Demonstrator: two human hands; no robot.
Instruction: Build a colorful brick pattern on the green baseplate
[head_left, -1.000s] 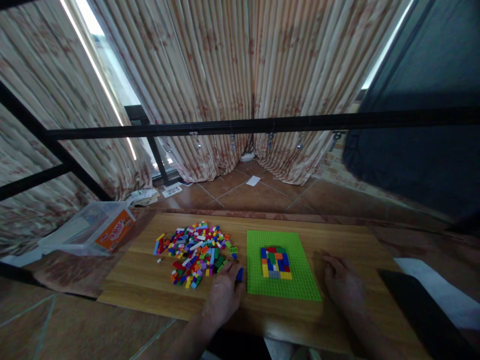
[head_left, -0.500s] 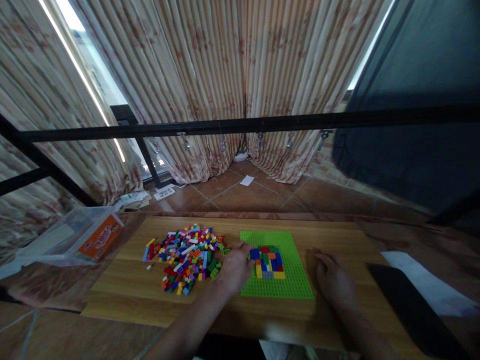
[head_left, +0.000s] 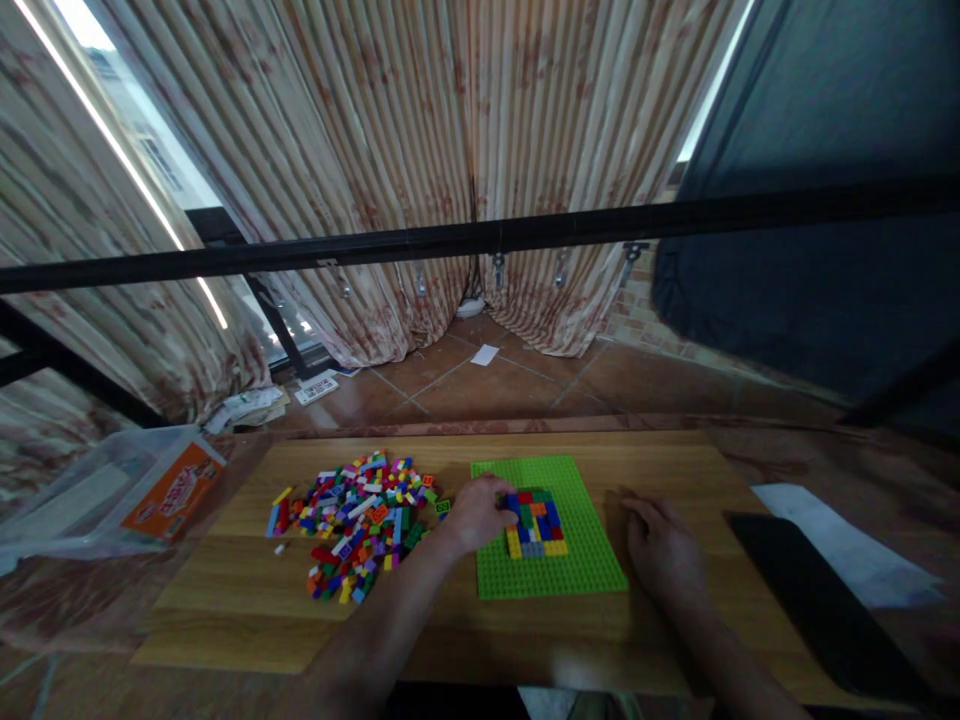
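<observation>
My left hand (head_left: 480,512) reaches over the left part of a green baseplate (head_left: 592,570). Its fingers are pinched together at the upper left corner of a flat square of toy bricks (head_left: 536,525), against a blue brick; whatever lies between the fingertips is hidden. The square has yellow and grey bricks along its near edge, with red, blue, green and orange ones above. My right hand (head_left: 664,550) rests on the table just right of the baseplate, fingers loosely bent and apart, holding nothing.
A heap of loose toy bricks (head_left: 367,520) spreads over the wooden table (head_left: 225,600) on the left. Beyond that side stands a clear plastic box (head_left: 142,480) with an orange label. A black flat object (head_left: 817,600) and white paper (head_left: 847,540) lie at the right.
My left hand has moved a little forward, its fingertips now at the blue brick on the square's corner. The right hand stays beside the baseplate. The whole view has shifted slightly.
</observation>
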